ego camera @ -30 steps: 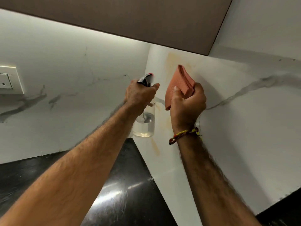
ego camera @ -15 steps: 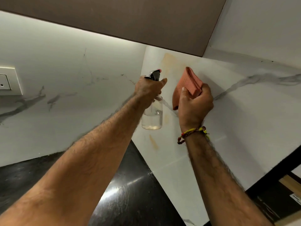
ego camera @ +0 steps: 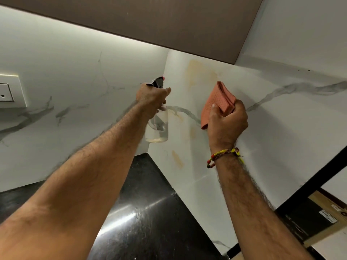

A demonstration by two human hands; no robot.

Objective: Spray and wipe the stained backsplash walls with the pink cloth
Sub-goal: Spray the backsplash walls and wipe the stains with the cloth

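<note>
Backsplash walls [ego camera: 272, 132] of white marble with grey veins meet at a corner; yellow-orange stains [ego camera: 195, 74] mark the right-hand panel near that corner, from just under the brown cabinet [ego camera: 169, 21] down toward the black countertop [ego camera: 150, 212]. Left hand [ego camera: 152, 98] is curled around the neck of a clear spray bottle [ego camera: 156, 128], black nozzle [ego camera: 158, 82] directed at the corner. Right hand [ego camera: 226, 121] grips the folded pink cloth [ego camera: 216, 102], raised in front of the stained panel; contact with the wall cannot be determined. Braided bracelet [ego camera: 223, 156] encircles the right wrist. Wall socket [ego camera: 9, 91] sits at far left.
</note>
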